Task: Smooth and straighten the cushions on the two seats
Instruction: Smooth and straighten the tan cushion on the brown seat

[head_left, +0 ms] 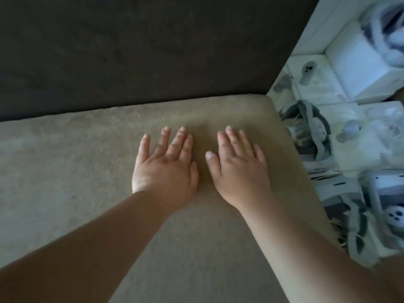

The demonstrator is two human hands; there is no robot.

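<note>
Head view looks down on both hands pressed flat on a tan cushion (pixel 65 171). Left hand (pixel 166 169) and right hand (pixel 238 169) lie side by side, palms down, fingers spread and extended, thumbs nearly meeting between them. Neither hand holds anything; they rest open on the fabric.

Cushion lies directly under the palms and runs well out to the left of the left hand and back toward the person under both forearms. Its far edge sits just beyond the fingertips, butting against a dark backrest (pixel 131 51). Its rounded corner is just past the right hand, forward and to the right.

Judging by the look, the cushion is soft and padded, with a suede-like nap that shows lighter and darker patches where it has been brushed. It should give under pressure and hold stroke marks, so flat-palm sweeps suit it better than any pinch. To shift or square it, the place to take hold would be the edge right of the right hand or the corner ahead of it. It seems bulky but not heavy.

Surface looks mostly flat, with faint mottling left of the left hand and no deep creases. The picture is somewhat blurred, so fine wrinkles cannot be told.

Right of the right hand, off the seat, lies pale clutter (pixel 349 127), blurred.
</note>
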